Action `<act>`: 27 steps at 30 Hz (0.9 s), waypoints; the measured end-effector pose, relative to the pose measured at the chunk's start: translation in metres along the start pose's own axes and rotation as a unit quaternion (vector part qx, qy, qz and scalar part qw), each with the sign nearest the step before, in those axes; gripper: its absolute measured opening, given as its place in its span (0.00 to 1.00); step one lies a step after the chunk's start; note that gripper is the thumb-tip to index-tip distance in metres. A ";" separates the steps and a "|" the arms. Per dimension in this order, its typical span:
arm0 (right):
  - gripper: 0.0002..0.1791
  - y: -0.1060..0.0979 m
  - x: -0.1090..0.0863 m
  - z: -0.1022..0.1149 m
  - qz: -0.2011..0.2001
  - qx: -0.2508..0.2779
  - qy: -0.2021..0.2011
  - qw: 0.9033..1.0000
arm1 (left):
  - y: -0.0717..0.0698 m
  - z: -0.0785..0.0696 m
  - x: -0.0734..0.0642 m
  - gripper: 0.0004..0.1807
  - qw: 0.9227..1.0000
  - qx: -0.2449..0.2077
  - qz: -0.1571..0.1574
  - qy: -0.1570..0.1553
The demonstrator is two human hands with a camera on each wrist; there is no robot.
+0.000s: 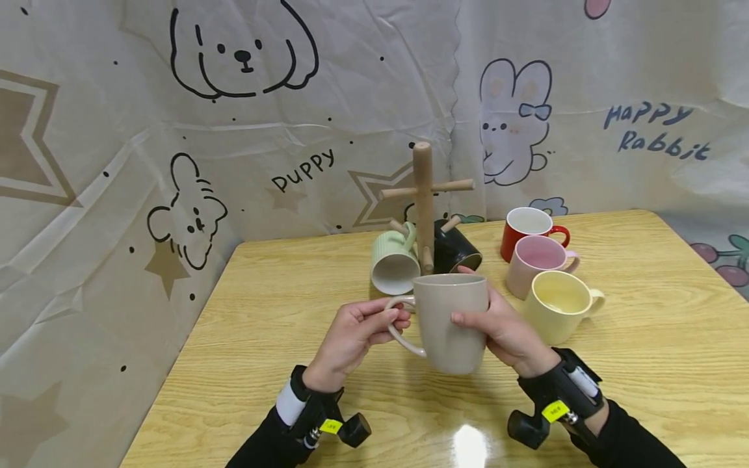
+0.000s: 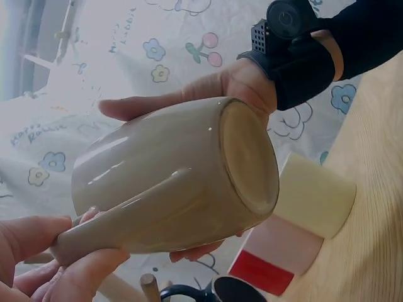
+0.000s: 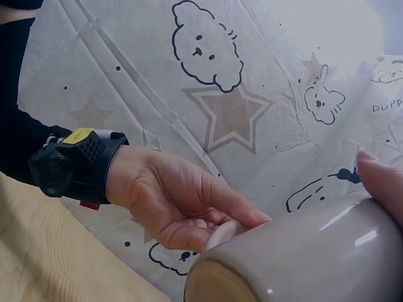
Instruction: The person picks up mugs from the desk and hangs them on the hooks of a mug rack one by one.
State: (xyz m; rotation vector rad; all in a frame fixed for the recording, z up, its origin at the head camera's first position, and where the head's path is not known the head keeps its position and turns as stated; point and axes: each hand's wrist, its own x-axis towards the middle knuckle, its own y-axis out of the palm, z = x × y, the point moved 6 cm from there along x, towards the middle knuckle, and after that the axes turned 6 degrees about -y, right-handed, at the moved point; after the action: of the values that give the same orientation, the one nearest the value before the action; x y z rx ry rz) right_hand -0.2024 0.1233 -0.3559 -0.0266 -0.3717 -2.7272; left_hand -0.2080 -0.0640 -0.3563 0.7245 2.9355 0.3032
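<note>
Beige mug (image 1: 449, 328) aloft, left fingers (image 1: 379, 321) clamped on its handle (image 1: 405, 343), right fingers (image 1: 478, 321) around its body.

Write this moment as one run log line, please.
left hand: pinches handle | right hand: holds beige mug | rack: green mug, black mug

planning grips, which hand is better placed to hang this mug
Likely the right hand: it holds the mug by its body, while the left hand pinches the handle a peg would need.

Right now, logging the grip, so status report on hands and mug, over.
Left hand pinching beige mug by handle; right hand gripping its body. Mug held above table. Wooden stand beyond, upper pegs unobstructed.
</note>
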 end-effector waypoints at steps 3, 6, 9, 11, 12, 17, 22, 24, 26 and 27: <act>0.48 0.000 -0.001 -0.001 -0.022 -0.011 0.014 1.000 | 0.000 -0.001 -0.001 0.22 1.000 0.020 -0.001 -0.003; 0.43 0.001 -0.002 -0.001 -0.036 -0.023 0.026 0.999 | 0.000 0.000 0.000 0.22 1.000 0.028 -0.002 -0.009; 0.41 0.002 -0.002 0.000 -0.041 -0.027 0.026 0.998 | -0.001 0.000 0.000 0.22 0.999 0.033 -0.004 -0.017; 0.42 0.004 -0.003 0.001 -0.044 -0.027 0.022 0.998 | -0.002 0.000 0.000 0.22 0.999 0.036 -0.006 -0.020; 0.42 0.005 -0.003 0.001 -0.046 -0.025 0.020 0.998 | -0.002 -0.001 -0.001 0.22 0.999 0.037 -0.007 -0.021; 0.43 0.008 -0.004 0.001 -0.051 -0.021 0.016 0.998 | -0.004 -0.004 -0.002 0.22 0.998 0.051 -0.015 -0.022; 0.43 0.008 -0.003 0.000 -0.050 -0.026 0.016 0.998 | -0.005 -0.004 -0.001 0.22 0.997 0.069 -0.022 -0.020; 0.43 0.008 -0.003 0.000 -0.051 -0.028 0.020 0.998 | -0.007 -0.004 -0.001 0.22 0.996 0.081 -0.026 -0.022; 0.43 0.007 -0.004 0.000 -0.051 -0.030 0.021 0.998 | -0.010 -0.006 -0.001 0.22 0.995 0.093 -0.031 -0.022; 0.43 0.006 -0.004 0.000 -0.051 -0.030 0.022 0.998 | -0.013 -0.007 -0.001 0.22 0.995 0.096 -0.036 -0.022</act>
State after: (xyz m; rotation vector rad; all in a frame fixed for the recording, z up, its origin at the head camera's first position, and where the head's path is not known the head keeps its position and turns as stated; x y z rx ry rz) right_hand -0.1964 0.1194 -0.3546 0.0371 -0.2852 -2.8341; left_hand -0.2137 -0.0763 -0.3525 0.6365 2.9686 -0.0013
